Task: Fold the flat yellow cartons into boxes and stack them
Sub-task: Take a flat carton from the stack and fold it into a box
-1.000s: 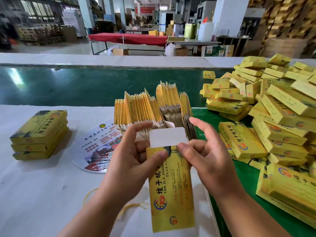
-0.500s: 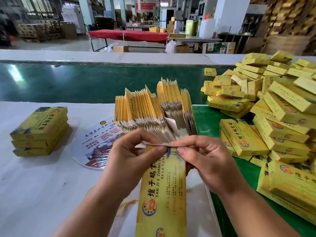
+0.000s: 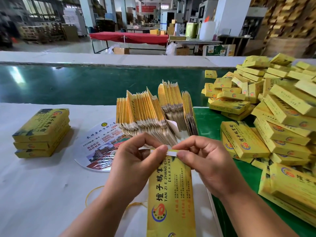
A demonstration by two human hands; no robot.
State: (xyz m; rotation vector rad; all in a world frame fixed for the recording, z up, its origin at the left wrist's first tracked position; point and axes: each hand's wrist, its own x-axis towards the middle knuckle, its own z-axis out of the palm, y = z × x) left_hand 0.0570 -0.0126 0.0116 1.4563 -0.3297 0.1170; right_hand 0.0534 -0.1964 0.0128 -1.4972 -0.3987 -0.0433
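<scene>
A long yellow carton [image 3: 171,194] with printed characters points toward me, held over the white table. My left hand [image 3: 131,166] pinches its far end from the left, and my right hand [image 3: 210,163] pinches the same end from the right. The white end flap [image 3: 171,152] is bent down between my thumbs, only a thin strip showing. Behind my hands a bundle of flat cartons [image 3: 153,115] stands on edge. Three folded boxes [image 3: 41,132] sit stacked at the left.
A big loose heap of folded yellow boxes [image 3: 277,120] fills the green surface on the right. A round printed fan [image 3: 100,146] lies under the bundle. A thin yellow band [image 3: 95,194] lies on the white table [image 3: 42,194]. A dark green conveyor belt [image 3: 68,84] runs behind.
The white end flap stood up a second ago; both hands have bent it down over the carton's far end. The carton has shifted slightly toward me.
</scene>
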